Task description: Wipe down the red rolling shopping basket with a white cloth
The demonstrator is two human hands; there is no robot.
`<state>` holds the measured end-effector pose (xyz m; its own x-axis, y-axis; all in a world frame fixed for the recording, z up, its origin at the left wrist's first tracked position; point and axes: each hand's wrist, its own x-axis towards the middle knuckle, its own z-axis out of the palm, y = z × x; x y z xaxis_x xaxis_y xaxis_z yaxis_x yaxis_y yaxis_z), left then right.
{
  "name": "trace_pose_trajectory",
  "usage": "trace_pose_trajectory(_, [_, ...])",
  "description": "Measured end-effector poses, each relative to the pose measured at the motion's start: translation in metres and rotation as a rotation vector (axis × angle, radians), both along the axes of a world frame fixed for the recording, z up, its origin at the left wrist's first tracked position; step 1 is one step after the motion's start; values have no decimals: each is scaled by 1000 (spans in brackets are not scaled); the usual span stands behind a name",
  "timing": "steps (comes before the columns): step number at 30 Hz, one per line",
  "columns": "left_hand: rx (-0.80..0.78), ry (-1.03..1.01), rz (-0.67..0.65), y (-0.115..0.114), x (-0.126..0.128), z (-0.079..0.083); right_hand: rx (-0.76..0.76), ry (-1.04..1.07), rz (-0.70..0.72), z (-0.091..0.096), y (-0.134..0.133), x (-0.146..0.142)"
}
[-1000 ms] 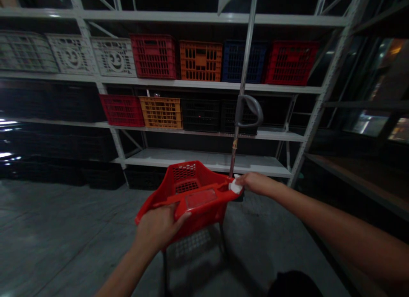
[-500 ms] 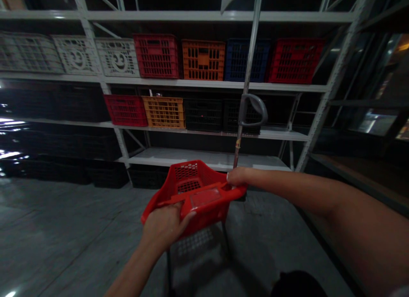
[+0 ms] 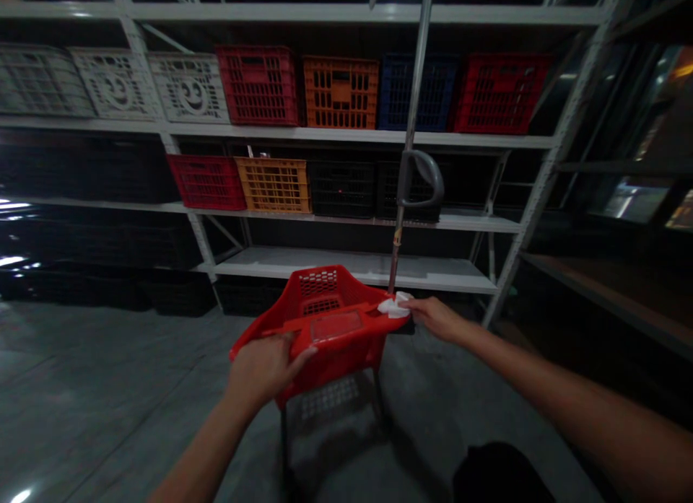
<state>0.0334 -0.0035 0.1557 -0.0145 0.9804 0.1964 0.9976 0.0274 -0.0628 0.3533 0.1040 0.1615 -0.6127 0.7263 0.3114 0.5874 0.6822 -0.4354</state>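
Note:
A red plastic shopping cart stands in front of me, its basket pierced with holes. My left hand is wrapped round the left part of its handle, with the thumb on the near side. At the handle's right end, my right hand pinches a crumpled white tissue or cloth, which lies against the red plastic. A metal pole with a grey looped grip rises behind that corner of the cart. Its lower end is hidden.
White metal shelving spans the background. On it are white crates, red crates, an orange crate, a blue crate, a yellow crate and black crates. More shelves stand at the right.
My right hand has shifted outward along the handle's right end, and the white tissue or cloth shows much more now. My left hand keeps its grip. The view has moved slightly.

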Motion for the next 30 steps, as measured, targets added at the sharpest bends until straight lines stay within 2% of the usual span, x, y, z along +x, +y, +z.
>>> trace_pose_trajectory(2, [8, 19, -27, 4, -2, -1, 99, 274, -123, -42, -21, -10])
trace_pose_trajectory(5, [31, 31, -49, 9, -7, -4, 262, 437, -132, -95, -44, -47])
trace_pose_trajectory(7, [44, 40, -57, 12, -13, -6, 363, 480, -135, -118, -49, -72])
trace_pose_trajectory(9, [31, 51, -66, 14, -21, -6, 446, 532, -157, -132, -48, -87])
trace_pose_trajectory(12, [4, 54, -89, 17, -35, -6, 476, 653, -221, -140, -40, -88])
trace_pose_trajectory(14, [12, 59, -93, 20, -44, -7, 401, 761, -304, -137, -29, -81])
trace_pose_trajectory(16, [29, 71, -91, 24, -53, -7, 237, 876, -400, -126, -15, -74])
trace_pose_trajectory(18, [23, 79, -89, 29, -61, -7, 13, 965, -427, -111, 3, -70])
trace_pose_trajectory(21, [-11, 58, -100, 37, -72, -5, -263, 1052, -318, -90, 24, -72])
trace_pose_trajectory(23, [16, 55, -137, 39, -76, -2, -310, 1114, -277, -86, 25, -77])
trace_pose_trajectory(25, [119, 76, -158, 38, -76, 0, -260, 1168, -291, -94, 14, -83])
trace_pose_trajectory(27, [271, 89, -141, 33, -66, 2, -200, 1199, -321, -111, -7, -88])
trace_pose_trajectory(30, [441, 56, -145, 20, -30, 5, -236, 1227, -336, -139, -38, -92])
